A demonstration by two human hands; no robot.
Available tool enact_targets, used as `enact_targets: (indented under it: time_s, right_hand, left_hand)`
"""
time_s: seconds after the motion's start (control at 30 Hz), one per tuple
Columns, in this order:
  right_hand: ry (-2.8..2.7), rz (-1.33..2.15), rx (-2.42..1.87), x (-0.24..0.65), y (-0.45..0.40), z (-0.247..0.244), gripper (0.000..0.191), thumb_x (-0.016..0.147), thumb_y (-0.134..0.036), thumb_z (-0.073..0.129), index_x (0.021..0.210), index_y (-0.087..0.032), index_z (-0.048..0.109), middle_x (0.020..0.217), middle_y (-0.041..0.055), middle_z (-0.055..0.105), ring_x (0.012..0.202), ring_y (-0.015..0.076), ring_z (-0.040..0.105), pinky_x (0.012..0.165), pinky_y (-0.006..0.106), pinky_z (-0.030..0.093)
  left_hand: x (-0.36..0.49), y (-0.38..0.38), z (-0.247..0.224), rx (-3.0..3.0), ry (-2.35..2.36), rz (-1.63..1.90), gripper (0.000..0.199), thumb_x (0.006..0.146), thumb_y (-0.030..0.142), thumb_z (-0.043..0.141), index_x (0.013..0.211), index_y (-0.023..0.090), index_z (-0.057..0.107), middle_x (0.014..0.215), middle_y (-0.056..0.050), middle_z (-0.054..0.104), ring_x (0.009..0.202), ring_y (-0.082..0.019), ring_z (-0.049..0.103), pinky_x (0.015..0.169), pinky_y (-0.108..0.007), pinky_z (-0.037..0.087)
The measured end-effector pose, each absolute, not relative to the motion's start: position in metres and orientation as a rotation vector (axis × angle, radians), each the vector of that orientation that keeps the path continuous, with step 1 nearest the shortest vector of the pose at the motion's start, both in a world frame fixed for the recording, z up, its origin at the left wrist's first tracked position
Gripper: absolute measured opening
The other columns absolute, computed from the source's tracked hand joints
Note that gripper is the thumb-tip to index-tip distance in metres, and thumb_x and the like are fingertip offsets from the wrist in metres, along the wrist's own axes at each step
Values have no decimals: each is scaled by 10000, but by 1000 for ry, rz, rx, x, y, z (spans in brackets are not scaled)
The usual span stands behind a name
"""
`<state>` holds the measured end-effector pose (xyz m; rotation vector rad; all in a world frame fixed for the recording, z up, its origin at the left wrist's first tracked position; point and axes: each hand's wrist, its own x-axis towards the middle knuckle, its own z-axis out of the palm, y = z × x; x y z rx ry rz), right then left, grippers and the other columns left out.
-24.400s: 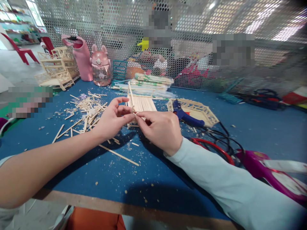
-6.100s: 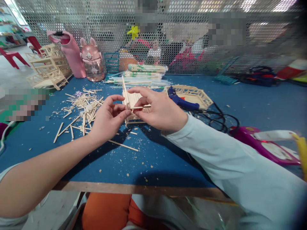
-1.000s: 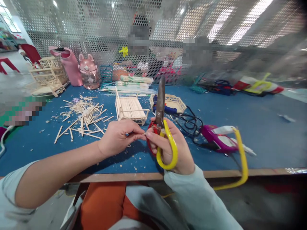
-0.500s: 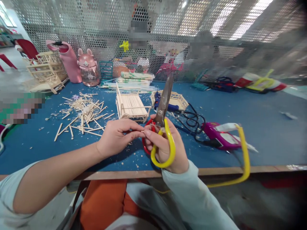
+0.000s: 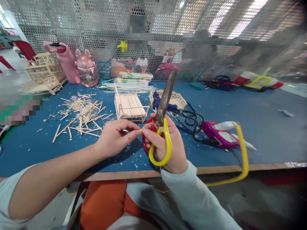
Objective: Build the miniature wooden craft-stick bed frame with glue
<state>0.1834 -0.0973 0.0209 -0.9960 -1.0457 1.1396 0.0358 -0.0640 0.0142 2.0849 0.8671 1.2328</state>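
Scissors [image 5: 165, 102] have turned up in the right hand [image 5: 176, 147] compared with six seconds ago, and that hand and the left hand [image 5: 115, 137] have pulled back from the slatted stick model [image 5: 131, 105] toward the near edge of the worktop [image 5: 242, 107]. So right hand's gripping the scissors by the red and yellow loops, blades pointing up, and its thumb meets the left fingertips, which are pinched on a tiny pale piece [image 5: 141, 130], too small to say what exactly. Model sits on the worktop just beyond the hands. Container-wise: a shallow stick-walled tray [image 5: 182, 99] right of it has a blue glue gun [image 5: 156, 101] lying across it, partly blocking the inside. Clear plastic packets [image 5: 135, 76] behind the model hold bundles of long sticks. Further left there's a see-through bottle with a rabbit-eared lid [image 5: 88, 77], can't really make out what's in it, and just beside it a pink bottle [image 5: 68, 65], contents hidden. Loose cut sticks [image 5: 83, 118] are heaped left of the model.
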Motion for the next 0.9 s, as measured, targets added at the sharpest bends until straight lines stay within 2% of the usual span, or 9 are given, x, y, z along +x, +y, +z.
enact_targets:
  time_s: [0.17,0.27,0.47,0.63,0.77,0.9]
  right_hand:
    - [-1055,1152,-1008,183,-96,23,446,642,-253,718,1012,-250,468,683,-75,564,392,48,449,344,192,365]
    - [-1069,1171,-993,183,-96,22,439,656,-268,708,1016,-252,457,693,-79,547,389,42,440,347,188,353]
    - [-1293,1017,-1005,180,-102,13,292,766,-304,599,1016,-246,458,698,-58,466,498,64,434,434,208,376]
    - [-1658,672,-1084,178,-107,5,449,734,-377,661,1105,-245,446,837,-6,537,679,127,521,584,271,452]
    - [-1854,324,-1157,180,-104,4,533,720,-413,681,1156,-217,445,1028,73,581,898,210,563,762,366,480]
    - [-1906,61,-1193,183,-101,2,570,723,-481,664,1164,-189,451,990,94,583,900,238,557,778,403,476]
  left_hand:
    - [34,-63,12,2216,771,1328,109,803,216,624,849,139,686,784,-43,719,652,-91,631,546,-157,504]
    - [33,-62,11,2292,698,1391,101,812,185,614,858,156,699,783,-38,728,657,-93,637,604,-179,511]
    - [36,-62,17,1743,912,1492,96,739,244,688,743,150,710,650,-25,700,556,-98,609,545,-194,504]
    - [38,-60,22,1214,800,1331,241,647,365,759,701,140,693,603,0,660,530,-83,582,510,-182,504]
    - [37,-56,20,1108,677,1231,245,628,356,781,662,137,679,586,21,630,510,-50,533,507,-148,471]
    - [36,-56,18,1083,705,1199,232,626,367,784,689,162,696,637,16,667,564,-61,574,544,-149,485]
